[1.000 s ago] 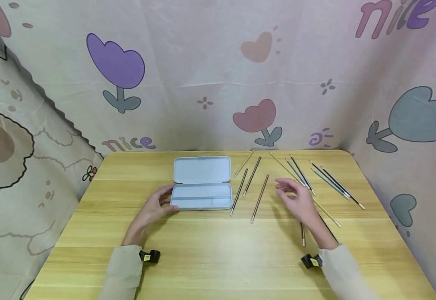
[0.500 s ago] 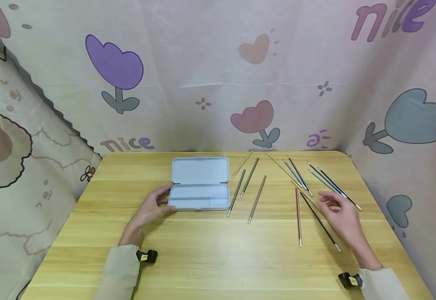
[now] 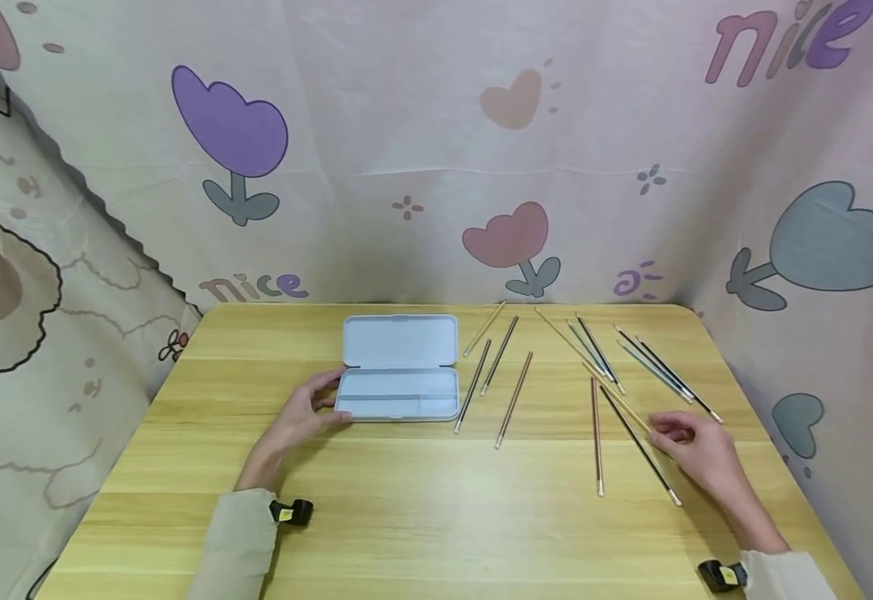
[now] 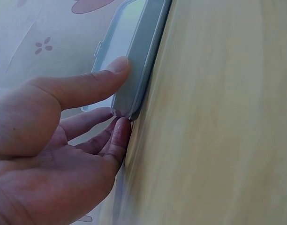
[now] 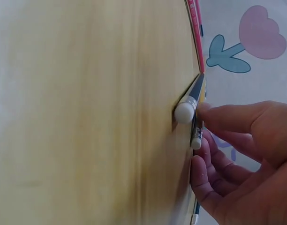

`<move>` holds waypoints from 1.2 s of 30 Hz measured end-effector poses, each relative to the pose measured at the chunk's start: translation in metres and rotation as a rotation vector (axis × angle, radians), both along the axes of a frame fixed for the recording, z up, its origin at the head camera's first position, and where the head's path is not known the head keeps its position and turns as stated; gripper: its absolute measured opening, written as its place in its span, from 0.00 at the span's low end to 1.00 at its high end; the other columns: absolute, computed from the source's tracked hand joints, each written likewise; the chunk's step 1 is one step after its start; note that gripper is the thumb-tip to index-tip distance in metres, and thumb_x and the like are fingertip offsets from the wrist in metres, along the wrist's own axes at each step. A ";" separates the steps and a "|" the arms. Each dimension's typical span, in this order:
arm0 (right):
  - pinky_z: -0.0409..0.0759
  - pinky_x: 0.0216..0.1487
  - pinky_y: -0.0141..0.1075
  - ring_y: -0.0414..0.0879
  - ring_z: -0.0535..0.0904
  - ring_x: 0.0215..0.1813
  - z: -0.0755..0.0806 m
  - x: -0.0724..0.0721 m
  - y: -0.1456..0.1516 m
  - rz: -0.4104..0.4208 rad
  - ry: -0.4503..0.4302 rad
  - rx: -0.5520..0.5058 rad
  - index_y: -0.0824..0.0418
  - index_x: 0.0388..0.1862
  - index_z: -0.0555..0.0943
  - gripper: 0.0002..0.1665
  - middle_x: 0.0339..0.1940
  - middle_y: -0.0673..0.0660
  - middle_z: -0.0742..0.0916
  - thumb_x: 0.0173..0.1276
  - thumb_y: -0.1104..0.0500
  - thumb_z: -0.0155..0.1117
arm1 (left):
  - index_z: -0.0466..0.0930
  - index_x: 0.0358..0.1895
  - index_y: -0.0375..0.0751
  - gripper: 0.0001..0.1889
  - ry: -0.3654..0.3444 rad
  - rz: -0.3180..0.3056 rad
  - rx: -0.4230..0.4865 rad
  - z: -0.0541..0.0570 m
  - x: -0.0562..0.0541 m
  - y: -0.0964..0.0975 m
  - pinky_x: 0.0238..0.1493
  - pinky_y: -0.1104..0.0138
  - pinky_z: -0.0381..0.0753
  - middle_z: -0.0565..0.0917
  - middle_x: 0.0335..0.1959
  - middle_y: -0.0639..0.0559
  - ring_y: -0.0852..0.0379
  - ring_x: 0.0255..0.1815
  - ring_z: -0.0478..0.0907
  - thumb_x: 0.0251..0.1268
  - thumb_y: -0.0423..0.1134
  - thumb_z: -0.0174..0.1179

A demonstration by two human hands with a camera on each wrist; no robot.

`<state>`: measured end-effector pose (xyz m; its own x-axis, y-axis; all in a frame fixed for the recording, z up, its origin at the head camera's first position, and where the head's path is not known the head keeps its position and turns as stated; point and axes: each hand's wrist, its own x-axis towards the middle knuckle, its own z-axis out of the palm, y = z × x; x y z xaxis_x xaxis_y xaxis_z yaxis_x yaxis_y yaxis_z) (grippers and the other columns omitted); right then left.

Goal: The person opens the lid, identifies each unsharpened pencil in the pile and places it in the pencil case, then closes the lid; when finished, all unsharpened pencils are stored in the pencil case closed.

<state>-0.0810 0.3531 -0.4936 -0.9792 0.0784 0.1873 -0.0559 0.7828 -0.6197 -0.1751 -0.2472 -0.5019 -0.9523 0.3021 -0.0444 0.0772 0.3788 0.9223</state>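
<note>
In the head view an opened light-blue pencil case (image 3: 398,407) lies left of the table's middle, its lid (image 3: 400,340) folded back. My left hand (image 3: 307,412) grips its left end; in the left wrist view the thumb lies on the case's side wall and the fingers touch its corner. To the right, my right hand (image 3: 699,450) pinches the eraser end of a yellow pencil (image 3: 619,398) between thumb and fingers. The right wrist view shows a white eraser tip (image 5: 196,143) between them. A black pencil (image 3: 642,446) and a red-brown pencil (image 3: 597,437) lie beside it.
Between case and right hand lie a dark pencil (image 3: 473,386), another dark pencil (image 3: 499,356), a brown pencil (image 3: 514,400) and a short-looking yellow pencil (image 3: 484,329). Several dark and teal pencils (image 3: 657,371) lie at the back right. A patterned curtain (image 3: 376,167) hangs behind the table (image 3: 406,517).
My right hand has moved right and toward me, down to the yellow pencil's eraser end, and its fingers have closed there. The left hand stays on the case.
</note>
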 end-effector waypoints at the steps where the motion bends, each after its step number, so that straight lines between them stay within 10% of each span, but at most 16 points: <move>1: 0.75 0.30 0.24 0.32 0.79 0.31 0.000 -0.001 -0.001 0.003 0.002 0.009 0.68 0.44 0.88 0.12 0.33 0.57 0.89 0.61 0.67 0.77 | 0.61 0.77 0.30 0.42 0.004 0.002 -0.002 0.000 0.001 -0.001 0.55 0.65 0.81 0.68 0.70 0.29 0.34 0.59 0.76 0.59 0.24 0.72; 12: 0.76 0.31 0.25 0.31 0.78 0.31 -0.001 -0.003 -0.001 -0.005 0.034 0.081 0.63 0.38 0.91 0.06 0.32 0.56 0.91 0.61 0.68 0.76 | 0.61 0.77 0.28 0.42 0.006 -0.001 0.010 -0.001 0.002 -0.003 0.56 0.63 0.81 0.68 0.70 0.29 0.33 0.60 0.76 0.59 0.24 0.72; 36: 0.79 0.37 0.18 0.34 0.83 0.36 0.016 -0.022 -0.061 0.107 0.151 -0.130 0.65 0.41 0.90 0.08 0.35 0.59 0.90 0.62 0.72 0.75 | 0.59 0.77 0.28 0.42 0.036 -0.026 -0.034 0.002 0.000 -0.001 0.60 0.51 0.80 0.67 0.70 0.27 0.33 0.61 0.75 0.61 0.24 0.70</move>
